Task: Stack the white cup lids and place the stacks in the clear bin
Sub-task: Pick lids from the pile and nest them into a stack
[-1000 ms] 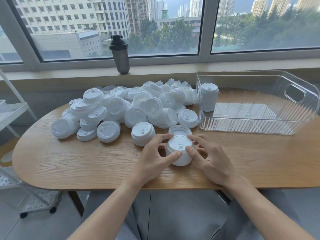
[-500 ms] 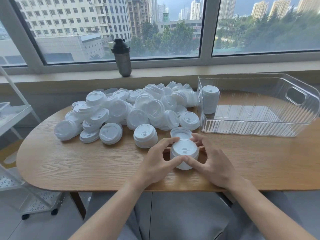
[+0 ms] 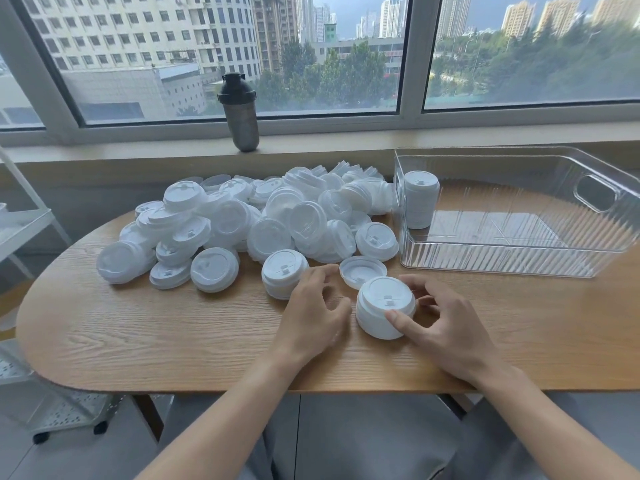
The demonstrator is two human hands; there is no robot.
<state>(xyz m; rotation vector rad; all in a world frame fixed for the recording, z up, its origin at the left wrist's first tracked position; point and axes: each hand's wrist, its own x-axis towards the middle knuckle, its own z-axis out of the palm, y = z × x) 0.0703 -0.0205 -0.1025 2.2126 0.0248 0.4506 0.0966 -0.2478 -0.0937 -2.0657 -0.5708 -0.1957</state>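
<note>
**Short lid stack held at the counter's near edge**

Nearest the camera, a short stack of white lids (image 3: 385,307) is gripped by the right hand (image 3: 446,327), with the thumb curled against its near side and the fingers wrapped round its far side. The stack stands upright on the wooden counter (image 3: 173,341). Just to its left, the left hand (image 3: 311,313) is held over the counter with fingers loosely bent; nothing is grasped by it, and its fingertips are slightly blurred. Just behind the hands, a single upturned lid (image 3: 363,271) is seen lying rim-up, and a second short stack (image 3: 284,277) stands beside the left hand's fingers. Further back, a large loose pile of lids (image 3: 263,223) is spread across the counter. To the right, a taller finished stack (image 3: 420,199) is set upright in the near-left corner of the clear bin (image 3: 519,261). On the windowsill beyond, a dark shaker bottle (image 3: 242,114) is placed.
</note>
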